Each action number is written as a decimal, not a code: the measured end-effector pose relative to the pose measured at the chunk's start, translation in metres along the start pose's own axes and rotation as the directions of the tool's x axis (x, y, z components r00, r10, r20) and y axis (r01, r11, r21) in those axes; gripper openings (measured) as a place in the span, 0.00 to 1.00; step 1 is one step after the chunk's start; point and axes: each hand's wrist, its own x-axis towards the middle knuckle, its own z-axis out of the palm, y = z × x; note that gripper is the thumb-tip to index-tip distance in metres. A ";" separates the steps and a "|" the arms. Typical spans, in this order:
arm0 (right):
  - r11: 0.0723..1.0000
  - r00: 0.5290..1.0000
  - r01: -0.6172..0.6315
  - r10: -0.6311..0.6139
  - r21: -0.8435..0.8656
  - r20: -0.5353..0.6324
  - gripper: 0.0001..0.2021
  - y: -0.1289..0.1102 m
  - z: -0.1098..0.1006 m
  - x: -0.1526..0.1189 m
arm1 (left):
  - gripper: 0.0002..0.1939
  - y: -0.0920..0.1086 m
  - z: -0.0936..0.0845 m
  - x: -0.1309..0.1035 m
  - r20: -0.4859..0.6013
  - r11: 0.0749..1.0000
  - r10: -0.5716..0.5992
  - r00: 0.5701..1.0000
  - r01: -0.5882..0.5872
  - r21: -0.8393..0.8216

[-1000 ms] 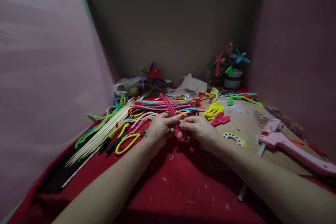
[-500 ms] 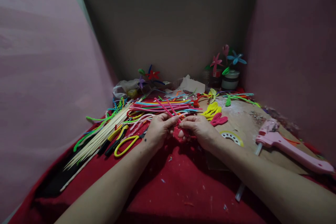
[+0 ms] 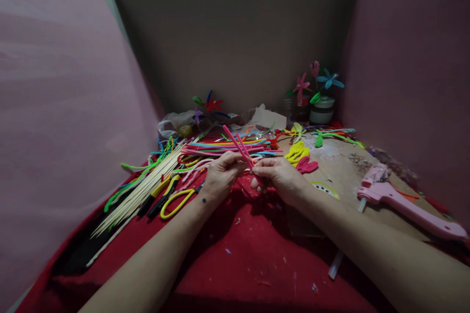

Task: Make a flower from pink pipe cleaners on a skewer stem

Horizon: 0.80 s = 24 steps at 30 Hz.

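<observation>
- Right hand (image 3: 281, 178) on my feed now, just on the near side of the pipe-cleaner bundle (image 3: 209, 150): thumb and finger pinched tight around a pair of pink stems (image 3: 238, 144).
- Those stems cross over one another, their tips slanting up in front of the bundle.
- Left hand (image 3: 222, 174) right beside them, near side of the bundle, fingers curled in; I can't tell whether it grips or touches anything.
- Left of the bundle, I've got wooden sticks (image 3: 143, 183) and yellow-and-black pliers (image 3: 172, 187).
- Right of the bundle: yellow loops (image 3: 297, 153), a pink loop (image 3: 307, 165) and, farther off, the pink glue gun (image 3: 414, 208).
</observation>
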 end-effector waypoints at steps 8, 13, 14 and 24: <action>0.999 1.000 0.026 -0.026 -0.030 -0.003 0.05 0.000 -0.001 0.001 | 0.04 -0.004 -0.005 0.002 0.043 0.992 0.090 0.995 -0.093 0.082; 1.000 1.000 0.012 -0.012 -0.015 -0.003 0.04 0.000 -0.001 0.000 | 0.05 -0.009 -0.011 0.005 0.117 0.935 0.273 0.955 -0.292 0.200; 1.000 1.000 0.005 -0.005 -0.010 0.004 0.04 0.000 -0.002 0.000 | 0.05 -0.009 -0.013 0.006 0.136 0.910 0.318 0.938 -0.343 0.232; 0.984 0.994 0.075 -0.060 -0.160 0.096 0.05 -0.005 -0.002 -0.003 | 0.08 0.014 -0.025 0.004 0.545 0.212 0.566 0.619 -0.748 0.629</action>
